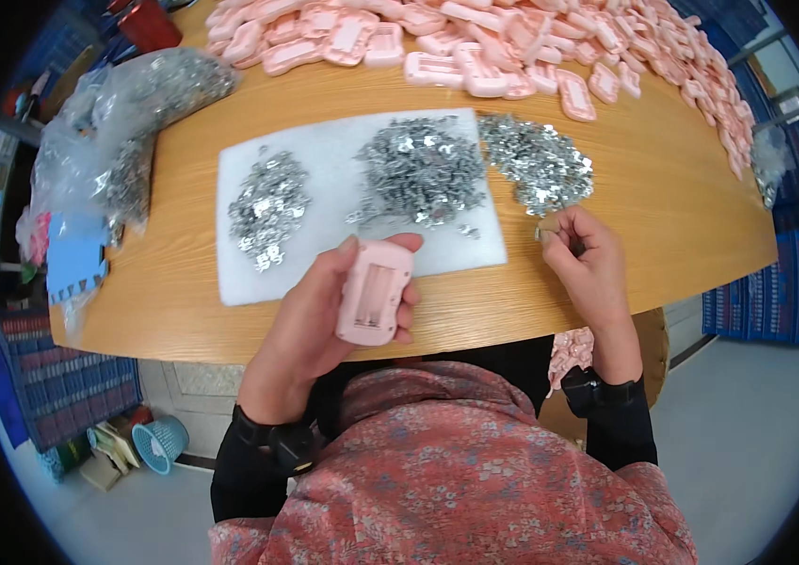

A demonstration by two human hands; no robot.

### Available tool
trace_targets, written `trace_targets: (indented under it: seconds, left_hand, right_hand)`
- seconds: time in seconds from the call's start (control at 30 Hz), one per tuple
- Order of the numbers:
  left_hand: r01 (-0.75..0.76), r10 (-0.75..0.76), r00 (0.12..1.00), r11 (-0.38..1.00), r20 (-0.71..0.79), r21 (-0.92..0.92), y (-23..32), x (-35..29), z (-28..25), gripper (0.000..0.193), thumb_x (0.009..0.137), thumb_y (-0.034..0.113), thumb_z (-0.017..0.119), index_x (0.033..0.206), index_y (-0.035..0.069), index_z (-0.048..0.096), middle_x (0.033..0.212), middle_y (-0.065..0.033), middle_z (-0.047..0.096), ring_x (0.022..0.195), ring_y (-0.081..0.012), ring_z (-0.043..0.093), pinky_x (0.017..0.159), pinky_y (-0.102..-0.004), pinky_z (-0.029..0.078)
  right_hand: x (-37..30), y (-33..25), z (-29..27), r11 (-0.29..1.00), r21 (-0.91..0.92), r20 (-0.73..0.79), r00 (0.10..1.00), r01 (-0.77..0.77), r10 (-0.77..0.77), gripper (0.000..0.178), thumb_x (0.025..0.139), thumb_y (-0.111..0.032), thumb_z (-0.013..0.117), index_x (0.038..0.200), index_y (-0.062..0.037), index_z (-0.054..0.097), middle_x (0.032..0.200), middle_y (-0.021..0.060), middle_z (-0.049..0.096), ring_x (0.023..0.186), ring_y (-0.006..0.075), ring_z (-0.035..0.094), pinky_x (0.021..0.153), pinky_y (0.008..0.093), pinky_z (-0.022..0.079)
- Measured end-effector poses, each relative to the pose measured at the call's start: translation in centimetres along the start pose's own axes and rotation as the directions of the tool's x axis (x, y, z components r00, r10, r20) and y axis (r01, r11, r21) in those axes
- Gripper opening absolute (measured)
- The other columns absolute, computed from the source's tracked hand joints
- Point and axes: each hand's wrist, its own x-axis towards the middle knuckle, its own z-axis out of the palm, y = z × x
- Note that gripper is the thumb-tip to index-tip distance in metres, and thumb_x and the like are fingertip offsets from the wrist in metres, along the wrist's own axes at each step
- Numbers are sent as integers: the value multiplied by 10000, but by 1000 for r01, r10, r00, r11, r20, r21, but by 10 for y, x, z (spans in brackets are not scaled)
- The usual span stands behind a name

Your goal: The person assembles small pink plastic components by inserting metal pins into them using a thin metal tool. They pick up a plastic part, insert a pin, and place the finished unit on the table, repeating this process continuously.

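My left hand (310, 297) is closed round a pink plastic housing (374, 294) with a long battery recess facing up. Over the front right of the table, my right hand (588, 259) pinches a small metal piece (541, 232) between thumb and fingertips. Just beyond it lies a heap of shiny metal pieces (545, 169) on the bare wood. Two more piles, a large one (423, 169) and a smaller one (269, 205), rest on a white foam sheet (329, 141) in front of me.
Many pink housings (484, 71) are heaped along the table's (173, 292) far and right sides. Clear plastic bags of metal pieces (126, 141) stand at the left, beside a blue foam mat piece (77, 254). On the floor at left is a light blue basket (160, 444).
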Motion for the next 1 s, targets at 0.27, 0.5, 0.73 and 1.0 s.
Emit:
trace_targets:
  seconds: [0.27,0.5,0.73,1.0]
  left_hand:
    - [-75,75,997,997,-21,5,4,-11,-6,596,1047,451,295,1395,-8,448,948,-111,648,802,-202,651,746,-367,560]
    - [-173,172,982,985,-83,-10,5,-23,-18,590,1038,450,320,1371,-13,475,941,-109,646,786,-194,644,721,-362,560]
    - [-193,194,977,981,-89,17,3,-18,-16,601,1038,459,303,1369,-11,477,929,-105,638,772,-196,634,701,-364,549]
    - [-172,169,978,985,-122,-20,1,-16,-18,641,1037,509,269,1371,4,477,928,-114,637,759,-213,636,684,-374,548]
  right_hand:
    - [3,-23,24,995,-59,107,992,77,-71,99,801,-31,664,813,-24,566,650,-34,442,604,53,400,538,236,362]
    - [8,-2,18,920,-380,25,995,96,-94,132,783,-77,702,836,-23,594,674,75,550,584,172,515,551,320,428]
    - [5,-18,18,953,-245,-18,982,179,-189,115,844,-42,670,956,-28,650,712,94,584,665,187,591,618,304,482]
    - [28,-11,-22,983,-179,-142,988,31,-58,164,986,-142,566,1044,-25,666,771,82,625,693,159,584,669,303,480]
